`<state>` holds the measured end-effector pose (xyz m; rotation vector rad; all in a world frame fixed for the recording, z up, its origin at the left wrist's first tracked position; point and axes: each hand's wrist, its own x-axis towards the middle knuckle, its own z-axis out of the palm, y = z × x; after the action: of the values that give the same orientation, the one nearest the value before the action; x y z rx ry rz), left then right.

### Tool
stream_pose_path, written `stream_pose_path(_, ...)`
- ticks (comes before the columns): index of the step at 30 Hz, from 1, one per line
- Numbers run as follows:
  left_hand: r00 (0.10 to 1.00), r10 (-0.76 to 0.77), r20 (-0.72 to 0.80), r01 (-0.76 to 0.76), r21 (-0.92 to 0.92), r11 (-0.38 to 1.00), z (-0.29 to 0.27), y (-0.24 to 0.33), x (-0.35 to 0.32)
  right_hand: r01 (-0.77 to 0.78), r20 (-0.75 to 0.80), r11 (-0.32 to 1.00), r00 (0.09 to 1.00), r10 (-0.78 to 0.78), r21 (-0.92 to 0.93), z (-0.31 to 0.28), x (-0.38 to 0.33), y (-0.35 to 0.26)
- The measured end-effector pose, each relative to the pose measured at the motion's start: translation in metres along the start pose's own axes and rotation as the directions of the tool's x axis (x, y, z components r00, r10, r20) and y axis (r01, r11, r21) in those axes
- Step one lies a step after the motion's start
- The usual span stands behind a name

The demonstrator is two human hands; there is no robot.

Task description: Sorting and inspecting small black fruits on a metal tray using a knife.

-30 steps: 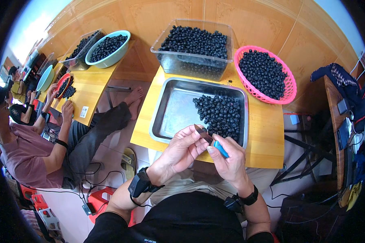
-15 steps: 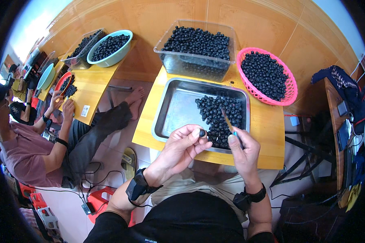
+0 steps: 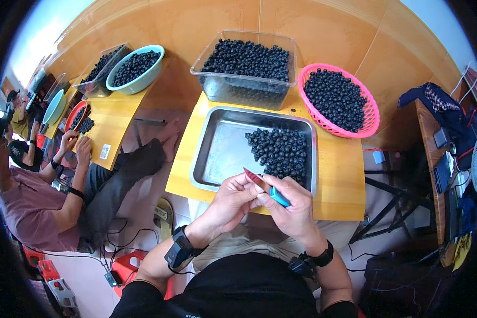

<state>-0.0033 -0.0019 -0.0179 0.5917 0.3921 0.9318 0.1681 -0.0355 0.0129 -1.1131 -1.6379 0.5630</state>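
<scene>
My right hand (image 3: 290, 204) grips a small knife (image 3: 268, 187) with a blue handle and a reddish blade that points up and left. My left hand (image 3: 232, 197) is pressed against the blade's tip, its fingertips pinched on something small and dark that I cannot make out. Both hands hover over the near edge of a metal tray (image 3: 222, 153), which holds a heap of dark round berries (image 3: 282, 151) on its right side.
Behind the tray stand a clear plastic tub (image 3: 246, 89) and a pink basket (image 3: 363, 126), both full of dark berries. The small yellow table (image 3: 340, 185) ends just past the tray. At left, another person (image 3: 42, 196) works at a second table with a teal bowl (image 3: 137, 80).
My right hand has drawn back from the berry heap to the tray's near edge and met my left hand, with the knife blade now between the two.
</scene>
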Motion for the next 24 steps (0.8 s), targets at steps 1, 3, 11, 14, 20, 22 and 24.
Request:
stream_pose_path(1,1.0,-0.003,0.009,0.003,0.028,1.0,-0.002,0.0,0.0,0.013,0.009,1.0,1.0,-0.013,0.009,-0.001,0.0,0.0)
stream_pose_path(3,1.0,-0.006,0.007,0.006,0.081,0.997,-0.001,0.0,0.001,0.01,0.015,1.0,1.0,-0.01,0.024,-0.003,-0.001,0.002)
stream_pose_path(11,0.985,0.175,-0.006,-0.113,0.745,0.657,-0.01,0.015,0.007,-0.102,-0.254,0.921,0.967,0.003,-0.376,-0.063,0.044,0.048)
stream_pose_path(14,0.981,0.192,-0.025,-0.071,0.876,0.477,-0.007,0.023,0.016,-0.199,-0.411,0.85,0.912,-0.021,-0.487,-0.107,0.078,0.083)
stream_pose_path(20,0.972,0.234,-0.01,-0.014,0.995,0.101,-0.017,0.042,0.032,-0.309,-0.443,0.855,0.89,0.106,-0.417,-0.102,0.061,0.083)
stream_pose_path(22,0.978,0.206,-0.046,0.043,0.999,0.021,-0.016,0.05,0.042,-0.293,-0.367,0.89,0.917,0.158,-0.349,-0.089,0.045,0.086)
stream_pose_path(24,0.977,0.201,-0.068,0.071,0.997,-0.009,-0.026,0.055,0.056,-0.298,-0.343,0.896,0.922,0.18,-0.33,-0.082,0.033,0.09)
